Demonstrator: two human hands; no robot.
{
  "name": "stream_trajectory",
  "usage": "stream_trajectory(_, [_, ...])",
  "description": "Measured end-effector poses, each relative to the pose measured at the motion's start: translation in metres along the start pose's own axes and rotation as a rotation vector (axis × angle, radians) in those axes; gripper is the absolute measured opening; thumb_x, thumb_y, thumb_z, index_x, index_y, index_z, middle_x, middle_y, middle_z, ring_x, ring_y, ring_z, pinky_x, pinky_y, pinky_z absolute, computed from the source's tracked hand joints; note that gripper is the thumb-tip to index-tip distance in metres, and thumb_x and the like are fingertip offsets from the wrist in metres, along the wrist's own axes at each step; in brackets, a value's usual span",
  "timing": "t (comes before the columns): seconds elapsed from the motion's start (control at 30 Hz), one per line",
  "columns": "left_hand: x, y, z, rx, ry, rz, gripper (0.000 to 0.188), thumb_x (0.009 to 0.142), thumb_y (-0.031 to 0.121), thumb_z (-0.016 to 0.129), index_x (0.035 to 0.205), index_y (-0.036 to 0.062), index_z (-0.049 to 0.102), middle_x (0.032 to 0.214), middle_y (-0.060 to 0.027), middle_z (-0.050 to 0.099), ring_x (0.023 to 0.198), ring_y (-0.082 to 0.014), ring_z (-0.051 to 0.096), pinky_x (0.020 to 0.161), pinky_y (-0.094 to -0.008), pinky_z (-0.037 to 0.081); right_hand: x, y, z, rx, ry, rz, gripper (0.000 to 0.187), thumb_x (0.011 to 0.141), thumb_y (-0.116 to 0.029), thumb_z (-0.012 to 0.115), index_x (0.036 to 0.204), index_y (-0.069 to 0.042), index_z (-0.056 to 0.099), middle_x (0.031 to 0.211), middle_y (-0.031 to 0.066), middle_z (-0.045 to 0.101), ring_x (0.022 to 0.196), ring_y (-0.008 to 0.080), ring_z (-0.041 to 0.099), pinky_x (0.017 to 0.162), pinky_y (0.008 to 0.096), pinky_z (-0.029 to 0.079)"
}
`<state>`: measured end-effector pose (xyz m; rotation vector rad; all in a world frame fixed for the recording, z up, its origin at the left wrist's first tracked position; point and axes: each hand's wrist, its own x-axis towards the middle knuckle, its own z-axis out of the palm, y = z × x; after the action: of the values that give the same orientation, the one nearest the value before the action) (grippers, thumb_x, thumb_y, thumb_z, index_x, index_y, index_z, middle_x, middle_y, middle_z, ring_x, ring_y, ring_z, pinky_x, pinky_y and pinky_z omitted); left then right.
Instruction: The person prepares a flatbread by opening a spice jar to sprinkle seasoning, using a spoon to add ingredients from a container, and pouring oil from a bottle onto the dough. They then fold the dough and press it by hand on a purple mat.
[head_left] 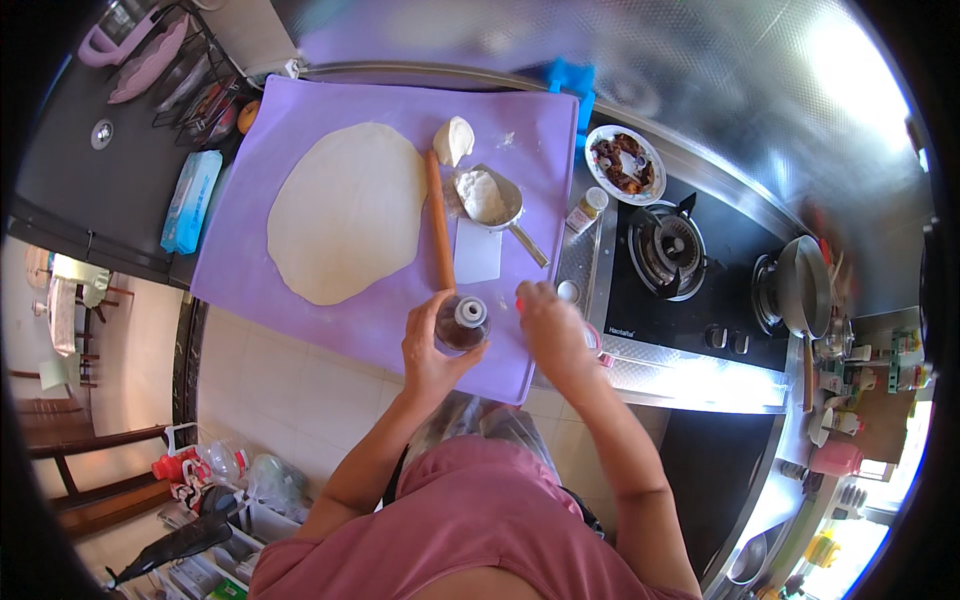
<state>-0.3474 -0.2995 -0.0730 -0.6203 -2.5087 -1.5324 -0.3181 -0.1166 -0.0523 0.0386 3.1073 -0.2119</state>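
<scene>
My left hand (430, 350) is wrapped round a dark bottle (462, 330) with a pale, uncapped mouth, held upright at the mat's near edge. To its right, my right hand (552, 325) is closed, slightly blurred, with a small red cap (520, 304) showing at the fingertips. A large flat sheet of dough (345, 215) lies on the purple mat (235, 265). Beside it rests a wooden rolling pin (440, 225), its near end by my left hand. Right of the pin are a lump of dough (455, 142), a metal scoop (530, 243) holding white flour (482, 195), and a white scraper (478, 255).
A small spice jar (587, 210) stands by the mat's right edge, near a plate (597, 150) of dark food. Further right is a gas hob (640, 325) with a pan (803, 285). A blue-white packet (190, 203) lies left on the dark counter (60, 170).
</scene>
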Motion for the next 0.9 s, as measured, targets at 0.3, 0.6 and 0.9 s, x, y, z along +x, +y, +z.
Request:
stream_trajectory(0.3, [0.018,-0.015,-0.018,-0.022,0.027,0.066,0.075,0.057,0.013,0.088,0.124,0.0026,0.054,0.111,-0.0134,0.063,0.102,-0.0309,0.06,0.086,-0.0406,0.051,0.01,-0.024,0.068,0.084,-0.081,0.168,0.013,0.085,-0.006,0.06,0.097,-0.007,0.056,0.095,0.0114,0.063,0.093,0.0262,0.065,0.078,0.0352,0.055])
stream_trajectory(0.6, [-0.001,-0.016,-0.014,-0.056,-0.011,0.016,0.078,0.059,0.015,0.089,0.127,0.0044,0.052,0.117,-0.014,0.06,0.106,-0.0315,0.06,0.089,-0.0414,0.05,-0.093,0.043,-0.008,0.193,0.035,0.539,0.014,0.087,-0.016,0.065,0.093,-0.005,0.06,0.093,0.0139,0.061,0.084,0.034,0.063,0.07,0.0437,0.051])
stream_trajectory(0.9, [-0.029,0.0,-0.012,-0.068,-0.036,-0.016,0.077,0.06,0.014,0.088,0.127,0.004,0.052,0.118,-0.015,0.059,0.108,-0.0312,0.06,0.091,-0.0409,0.049,-0.092,0.042,0.004,0.417,0.236,0.434,0.011,0.087,-0.013,0.065,0.093,-0.004,0.063,0.089,0.015,0.063,0.081,0.0361,0.063,0.069,0.045,0.05])
